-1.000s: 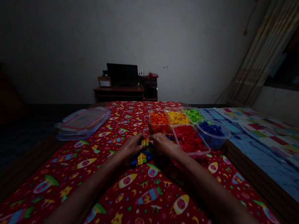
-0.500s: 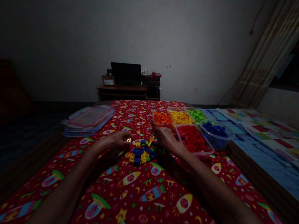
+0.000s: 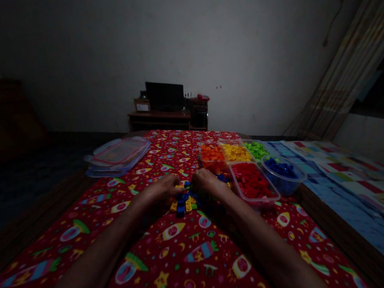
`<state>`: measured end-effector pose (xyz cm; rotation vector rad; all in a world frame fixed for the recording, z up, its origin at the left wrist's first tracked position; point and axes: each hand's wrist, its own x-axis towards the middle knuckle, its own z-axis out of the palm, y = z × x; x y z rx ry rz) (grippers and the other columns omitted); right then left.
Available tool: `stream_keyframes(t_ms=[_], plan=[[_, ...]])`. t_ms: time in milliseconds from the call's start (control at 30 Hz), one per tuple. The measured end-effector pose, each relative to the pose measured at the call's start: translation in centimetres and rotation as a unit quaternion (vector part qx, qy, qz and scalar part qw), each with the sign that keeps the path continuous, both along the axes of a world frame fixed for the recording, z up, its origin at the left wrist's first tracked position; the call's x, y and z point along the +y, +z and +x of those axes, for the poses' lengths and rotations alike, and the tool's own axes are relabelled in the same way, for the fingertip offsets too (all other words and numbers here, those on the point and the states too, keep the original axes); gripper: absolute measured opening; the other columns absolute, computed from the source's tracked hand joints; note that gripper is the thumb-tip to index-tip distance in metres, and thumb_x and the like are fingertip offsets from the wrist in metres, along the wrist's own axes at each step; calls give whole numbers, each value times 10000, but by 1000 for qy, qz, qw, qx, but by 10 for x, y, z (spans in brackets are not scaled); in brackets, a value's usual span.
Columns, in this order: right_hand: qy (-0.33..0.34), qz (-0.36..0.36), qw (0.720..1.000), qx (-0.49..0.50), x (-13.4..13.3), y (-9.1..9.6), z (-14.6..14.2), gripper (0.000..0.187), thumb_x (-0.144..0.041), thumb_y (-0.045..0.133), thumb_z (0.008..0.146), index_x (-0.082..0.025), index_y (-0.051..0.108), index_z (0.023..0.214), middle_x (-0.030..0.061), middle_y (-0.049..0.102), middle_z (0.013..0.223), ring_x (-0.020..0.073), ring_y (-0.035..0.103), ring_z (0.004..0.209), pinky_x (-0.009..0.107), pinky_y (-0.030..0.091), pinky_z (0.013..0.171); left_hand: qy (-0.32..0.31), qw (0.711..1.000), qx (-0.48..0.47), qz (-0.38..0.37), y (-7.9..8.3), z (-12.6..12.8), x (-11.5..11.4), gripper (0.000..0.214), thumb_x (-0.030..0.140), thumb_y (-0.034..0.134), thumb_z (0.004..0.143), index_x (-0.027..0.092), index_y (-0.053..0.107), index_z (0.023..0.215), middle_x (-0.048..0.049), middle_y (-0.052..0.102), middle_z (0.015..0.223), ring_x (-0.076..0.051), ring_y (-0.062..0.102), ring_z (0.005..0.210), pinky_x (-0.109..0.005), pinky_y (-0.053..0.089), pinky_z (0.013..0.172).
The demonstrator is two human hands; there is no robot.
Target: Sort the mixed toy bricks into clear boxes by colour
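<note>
A small heap of loose blue and yellow bricks lies on the red cloth with rocket prints. My left hand rests at the heap's far left edge, fingers curled onto the bricks. My right hand sits at the heap's far right edge, fingers curled down too. The two hands almost meet over the heap. What each hand pinches is hidden in the dim light.
Clear tubs stand to the right of my hands: orange bricks, yellow bricks, green bricks, red bricks, and a round tub of blue bricks. Stacked tub lids lie at the far left. A blue checked mat borders the right.
My left hand has come back right from the cloth to the heap. My right hand has shifted left, so both hands now close over the bricks.
</note>
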<state>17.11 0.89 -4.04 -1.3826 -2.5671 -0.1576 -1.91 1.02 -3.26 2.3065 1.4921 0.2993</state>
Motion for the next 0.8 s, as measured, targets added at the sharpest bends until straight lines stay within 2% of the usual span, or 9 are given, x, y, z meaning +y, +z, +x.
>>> stream_keyframes(t_ms=[100, 267, 367, 467, 567, 700, 800], plan=[[6, -10, 1000, -5, -6, 1, 6, 169, -70, 483, 860, -85, 621, 958, 117, 633, 932, 182, 551, 897, 261, 400, 802, -23, 999, -7, -24, 1, -6, 4, 253, 373, 512, 629, 154, 632, 662, 22, 556, 568, -117, 460, 535, -203, 308, 476], [4, 9, 1000, 12, -14, -1, 17, 203, -62, 447, 879, -101, 607, 998, 114, 617, 984, 182, 544, 902, 274, 399, 825, -26, 995, -45, -82, 3, -21, 9, 283, 403, 503, 627, 154, 635, 606, 28, 521, 515, -104, 416, 492, -204, 300, 452], [-5, -4, 1000, 29, -11, 1, 19, 229, -55, 450, 865, -95, 621, 1012, 130, 623, 1013, 189, 553, 930, 282, 409, 836, -12, 987, -114, -111, 2, -24, 9, 336, 422, 544, 605, 149, 686, 738, 25, 572, 575, -112, 455, 522, -204, 350, 486], [10, -46, 997, 60, -8, 8, 18, 283, -29, 487, 820, -106, 646, 1041, 129, 649, 1019, 183, 577, 960, 268, 422, 841, -11, 974, -185, -131, 4, -20, 4, 451, 457, 612, 590, 144, 687, 905, 16, 617, 662, -124, 505, 576, -208, 396, 538], [47, -60, 994, 84, -10, 19, 15, 370, -39, 530, 788, -136, 632, 1130, 125, 662, 1058, 189, 590, 986, 270, 428, 842, -33, 959, -236, -154, 9, -15, -2, 464, 517, 649, 613, 142, 665, 886, 6, 610, 693, -129, 516, 602, -215, 413, 562], [84, -37, 990, 109, -19, 30, 3, 389, -132, 532, 841, -166, 582, 1225, 108, 689, 1000, 187, 616, 901, 265, 424, 775, -65, 948, -259, -174, 15, -13, -8, 425, 542, 645, 664, 143, 643, 809, 6, 577, 682, -127, 498, 595, -221, 404, 559], [90, -49, 989, 108, -22, 32, -4, 309, -205, 479, 897, -194, 625, 1170, 81, 706, 897, 168, 630, 806, 225, 391, 679, -82, 945, -257, -187, 15, -16, -8, 426, 537, 632, 690, 143, 651, 850, 3, 568, 684, -127, 483, 586, -223, 393, 542]])
